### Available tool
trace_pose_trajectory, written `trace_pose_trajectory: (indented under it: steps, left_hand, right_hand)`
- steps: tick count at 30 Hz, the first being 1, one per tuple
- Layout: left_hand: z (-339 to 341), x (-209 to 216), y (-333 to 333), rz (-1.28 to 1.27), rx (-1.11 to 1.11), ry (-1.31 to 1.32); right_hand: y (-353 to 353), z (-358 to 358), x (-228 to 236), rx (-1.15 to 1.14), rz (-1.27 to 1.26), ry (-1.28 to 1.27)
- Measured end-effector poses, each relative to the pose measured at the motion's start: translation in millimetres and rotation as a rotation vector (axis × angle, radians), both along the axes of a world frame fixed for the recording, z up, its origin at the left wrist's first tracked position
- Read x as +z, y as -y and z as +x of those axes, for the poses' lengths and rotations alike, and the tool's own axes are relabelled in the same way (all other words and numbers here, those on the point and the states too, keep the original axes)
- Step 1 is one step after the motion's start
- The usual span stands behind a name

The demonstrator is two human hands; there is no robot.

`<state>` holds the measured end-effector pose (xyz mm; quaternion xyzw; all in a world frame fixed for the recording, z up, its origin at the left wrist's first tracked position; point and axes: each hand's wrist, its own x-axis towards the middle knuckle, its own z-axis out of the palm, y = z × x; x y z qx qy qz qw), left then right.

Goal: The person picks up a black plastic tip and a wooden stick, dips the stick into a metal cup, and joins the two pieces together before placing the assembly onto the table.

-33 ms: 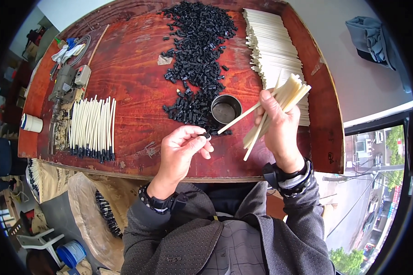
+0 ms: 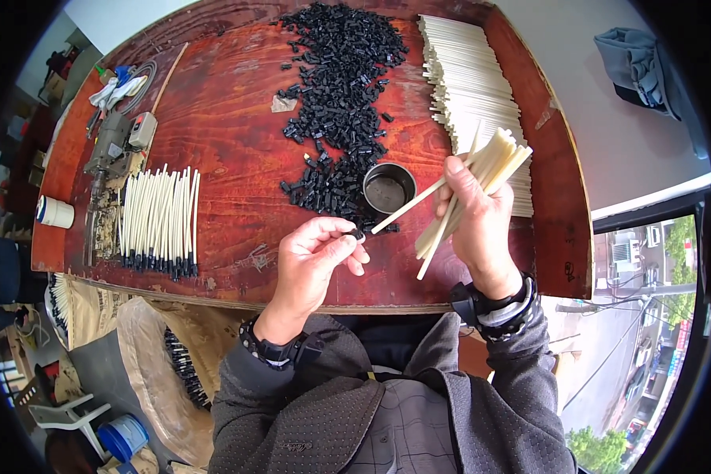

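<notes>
- Well to the left of the left hand (image 2: 308, 257), a row of black-tipped sticks (image 2: 159, 213) lies on the red-brown table (image 2: 233, 150), dark ends toward the near edge. They look light and fairly stiff, some slightly bowed; the pale shafts offer the easiest hold.

- The left hand, thumb and fingertips pinched nearly closed, grips a small black cap (image 2: 358, 234) over the table's near side. Probably light, hard plastic and a little slippery, it is best taken by its sides, with the end facing the right hand (image 2: 479, 225) left free. It looks dark and stubby, partly hidden by the fingers.

- Beyond the left hand, a pile of black caps (image 2: 340, 103) stretches away across the table, the pieces short, shiny and jumbled.

- Between the hands and a little beyond them, a round metal cup (image 2: 389, 189) stands upright beside the pile.

- A single cream stick (image 2: 409, 208) slants from the right hand toward the left, its tip near the cap but apart from it. Slim and straight, it appears light and stiff enough to steer from behind the tip.

- The right hand, thumb and fingers curled closed, holds that stick along with a bundle of sticks (image 2: 496, 162), smooth, cream-coloured and fanned at the ends. The loose bunch could slide apart; a grip around its middle suits it.

- Beyond the right hand, a stack of cream sticks (image 2: 474, 79) lines the table's side.
</notes>
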<state>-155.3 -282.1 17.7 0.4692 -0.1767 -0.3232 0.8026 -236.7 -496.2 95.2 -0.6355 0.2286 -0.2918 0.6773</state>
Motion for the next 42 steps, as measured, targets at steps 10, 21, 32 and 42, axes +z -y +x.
trace_pose_trajectory:
  steps: [10, 21, 32, 42]
  left_hand:
    - [-13, 7, -1, -0.18, -0.012, -0.199]
    - [-20, 3, 0, -0.199, 0.019, -0.285]
    - [-1, 1, -31, -0.088, 0.199, -0.042]
    - [146, -26, -268, 0.893, 1.307, 0.826]
  right_hand:
    - [-17, -5, -6, 0.031, 0.146, 0.056]
    - [-26, -3, -12, -0.001, 0.136, 0.115]
    - [-35, 1, -18, 0.131, 0.01, 0.111]
    - [3, 3, -34, 0.032, 0.038, 0.124]
